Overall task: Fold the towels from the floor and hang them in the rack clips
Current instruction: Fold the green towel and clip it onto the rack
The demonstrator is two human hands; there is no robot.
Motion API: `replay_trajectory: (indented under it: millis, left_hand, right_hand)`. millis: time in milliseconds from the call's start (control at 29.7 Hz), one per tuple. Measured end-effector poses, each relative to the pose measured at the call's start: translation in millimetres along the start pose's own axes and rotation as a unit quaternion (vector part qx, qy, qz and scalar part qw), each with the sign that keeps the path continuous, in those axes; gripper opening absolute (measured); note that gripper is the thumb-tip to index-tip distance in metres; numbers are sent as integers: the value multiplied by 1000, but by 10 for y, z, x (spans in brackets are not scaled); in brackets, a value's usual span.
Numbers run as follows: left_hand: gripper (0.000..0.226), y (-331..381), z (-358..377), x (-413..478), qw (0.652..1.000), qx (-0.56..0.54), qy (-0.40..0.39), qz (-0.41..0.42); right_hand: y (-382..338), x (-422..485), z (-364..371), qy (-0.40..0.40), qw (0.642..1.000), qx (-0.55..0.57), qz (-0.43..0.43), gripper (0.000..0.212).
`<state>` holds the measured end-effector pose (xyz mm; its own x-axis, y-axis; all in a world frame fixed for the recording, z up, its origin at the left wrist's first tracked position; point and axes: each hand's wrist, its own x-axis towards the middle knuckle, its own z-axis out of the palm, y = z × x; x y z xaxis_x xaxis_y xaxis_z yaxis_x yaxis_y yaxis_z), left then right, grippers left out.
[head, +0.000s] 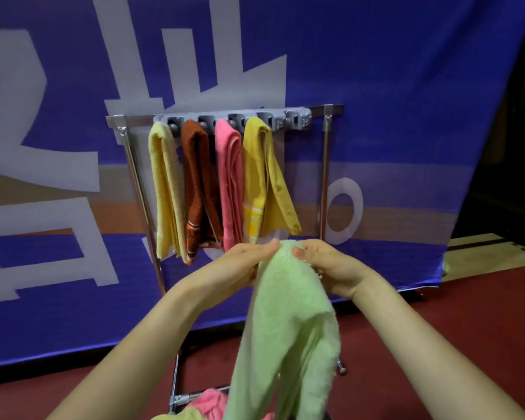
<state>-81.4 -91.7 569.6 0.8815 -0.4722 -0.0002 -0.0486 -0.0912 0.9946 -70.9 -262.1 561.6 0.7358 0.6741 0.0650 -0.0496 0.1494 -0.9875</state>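
A light green towel (288, 322) hangs folded from both my hands in front of the rack. My left hand (240, 262) pinches its top from the left, my right hand (328, 265) from the right. The grey clip strip (234, 118) sits on the metal rack (326, 177). Hanging from its clips, left to right, are a pale yellow towel (164, 189), a rust-brown towel (199, 189), a pink towel (231, 183) and a mustard yellow towel (261, 177). The rightmost clip (297, 119) holds nothing.
A pink towel (209, 403) and a yellow-green towel (182, 415) lie on the dark red floor (437, 322) by the rack's base. A big blue banner (376, 86) with white characters hangs right behind the rack. To the right is a dark gap (515, 147).
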Motion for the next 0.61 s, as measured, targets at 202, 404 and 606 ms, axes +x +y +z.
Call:
replay_trajectory:
  millis: [202,404,606]
  left_hand:
    - [34,-24,143,531,998,-58,8,16]
    - [31,283,34,1506,998,-33,24,54]
    - [35,576,-337,2358,988,-35,118,92]
  right_hand:
    - [63,-41,-464,46,998,46,11,66]
    - [-335,346,-1193,150,988,-8,-35,58]
    - [-758,1049,-1757,227,970,-57,-70,37]
